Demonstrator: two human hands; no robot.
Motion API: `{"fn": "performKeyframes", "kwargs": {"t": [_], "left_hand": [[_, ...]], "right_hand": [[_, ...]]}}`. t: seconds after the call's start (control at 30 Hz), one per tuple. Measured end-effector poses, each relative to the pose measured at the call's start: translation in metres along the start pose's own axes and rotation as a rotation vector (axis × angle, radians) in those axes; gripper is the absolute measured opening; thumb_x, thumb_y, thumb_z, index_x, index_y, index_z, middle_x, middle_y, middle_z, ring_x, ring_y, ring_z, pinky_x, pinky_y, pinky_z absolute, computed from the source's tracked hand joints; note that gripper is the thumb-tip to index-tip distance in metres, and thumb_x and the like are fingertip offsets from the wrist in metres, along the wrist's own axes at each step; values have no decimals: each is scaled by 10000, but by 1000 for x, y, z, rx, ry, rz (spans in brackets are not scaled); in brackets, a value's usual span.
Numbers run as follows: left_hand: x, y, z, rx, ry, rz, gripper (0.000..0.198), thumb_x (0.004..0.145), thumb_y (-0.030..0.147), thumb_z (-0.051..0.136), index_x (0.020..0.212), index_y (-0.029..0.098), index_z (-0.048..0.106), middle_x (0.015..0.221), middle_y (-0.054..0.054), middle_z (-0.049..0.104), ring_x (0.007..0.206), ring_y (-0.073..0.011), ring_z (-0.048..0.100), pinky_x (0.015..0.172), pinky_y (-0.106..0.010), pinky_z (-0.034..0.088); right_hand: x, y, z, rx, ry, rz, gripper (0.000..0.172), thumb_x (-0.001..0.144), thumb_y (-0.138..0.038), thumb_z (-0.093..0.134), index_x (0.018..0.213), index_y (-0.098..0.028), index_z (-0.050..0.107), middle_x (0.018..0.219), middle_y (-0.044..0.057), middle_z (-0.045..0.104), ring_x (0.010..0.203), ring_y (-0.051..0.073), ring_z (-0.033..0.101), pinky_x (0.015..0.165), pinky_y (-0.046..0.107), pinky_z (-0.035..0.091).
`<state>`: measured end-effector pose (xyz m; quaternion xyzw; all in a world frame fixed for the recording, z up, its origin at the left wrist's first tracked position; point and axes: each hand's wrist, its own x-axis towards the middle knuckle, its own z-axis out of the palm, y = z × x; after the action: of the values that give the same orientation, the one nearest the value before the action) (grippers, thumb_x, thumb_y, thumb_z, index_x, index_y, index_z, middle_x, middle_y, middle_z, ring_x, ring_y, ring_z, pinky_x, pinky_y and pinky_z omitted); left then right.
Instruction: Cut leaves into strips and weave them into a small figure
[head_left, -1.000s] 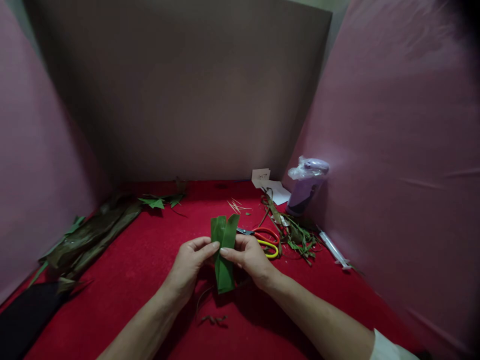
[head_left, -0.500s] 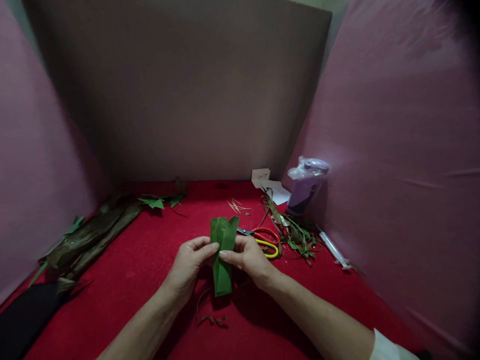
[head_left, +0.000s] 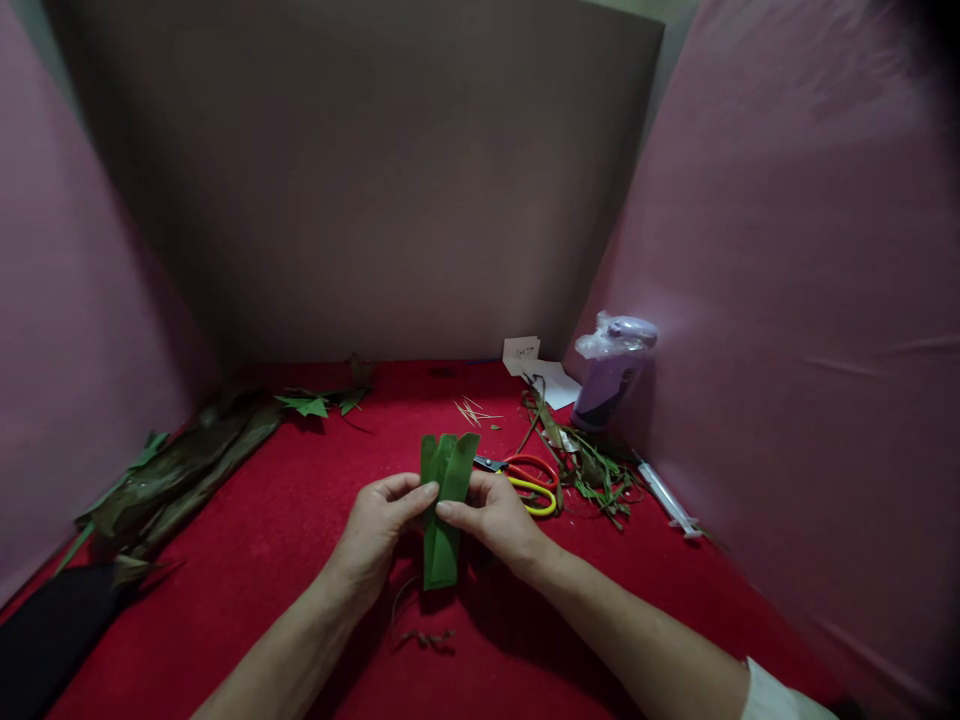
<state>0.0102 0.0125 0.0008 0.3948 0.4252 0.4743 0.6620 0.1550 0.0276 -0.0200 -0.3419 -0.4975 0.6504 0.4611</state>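
A folded green leaf strip (head_left: 444, 500) stands upright between my two hands above the red cloth (head_left: 285, 520). My left hand (head_left: 379, 530) pinches its left edge with thumb and fingers. My right hand (head_left: 495, 512) pinches its right edge, thumb tip pressed on the front of the leaf. The two thumbs nearly meet at the leaf's middle. The leaf's lower end hangs below my hands, and its top fans out into two or three layers.
Red and yellow handled scissors (head_left: 529, 480) lie just right of my hands. Leaf trimmings (head_left: 592, 465), a wrapped purple bottle (head_left: 611, 375), white paper (head_left: 540, 372), thin sticks (head_left: 472, 410) and a clear tube (head_left: 667, 500) lie at right. Long dark leaves (head_left: 172, 475) lie left.
The lower end of the leaf has swung slightly left and shortened as my fingers shift on it. My hands stay in nearly the same place.
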Motion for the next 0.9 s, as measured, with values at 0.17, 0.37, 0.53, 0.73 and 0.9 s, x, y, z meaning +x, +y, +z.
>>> {"fn": "performKeyframes", "kwargs": {"t": [0.17, 0.37, 0.53, 0.73, 0.9], "left_hand": [[0, 1, 0, -4, 3, 5, 192, 685, 291, 696, 796, 135, 703, 598, -23, 653, 544, -133, 596, 580, -250, 486], [0, -1, 0, 42, 27, 23, 222, 676, 300, 703, 828, 138, 711, 667, -61, 701, 577, -163, 626, 586, -271, 497], [0, 0, 1, 5, 1, 8, 211, 669, 299, 704, 803, 136, 717, 675, -72, 713, 582, -179, 641, 595, -285, 508], [0, 3, 2, -16, 21, 11, 213, 659, 295, 710, 777, 118, 698, 648, -72, 702, 546, -171, 632, 569, -281, 507], [8, 4, -10, 30, 141, 46, 211, 628, 299, 731, 708, 116, 665, 587, -40, 667, 489, -156, 606, 526, -281, 499]], "right_hand": [[1, 4, -1, -11, 3, -14, 299, 604, -332, 741, 806, -128, 658, 710, 9, 647, 612, 125, 555, 615, 262, 439], [1, 3, 1, 13, 40, -111, 273, 633, -236, 723, 884, -164, 643, 820, 14, 663, 696, 141, 585, 650, 257, 456], [-1, 2, 0, -145, 116, -186, 189, 716, -234, 649, 896, -176, 650, 808, 12, 646, 688, 140, 562, 591, 231, 437], [1, 2, -2, -163, 187, -173, 176, 708, -268, 654, 843, -155, 648, 748, 16, 626, 611, 124, 517, 522, 220, 401], [-1, -5, 1, -54, 185, -90, 253, 652, -331, 697, 795, -135, 626, 641, 1, 596, 508, 96, 461, 454, 207, 348]]}}
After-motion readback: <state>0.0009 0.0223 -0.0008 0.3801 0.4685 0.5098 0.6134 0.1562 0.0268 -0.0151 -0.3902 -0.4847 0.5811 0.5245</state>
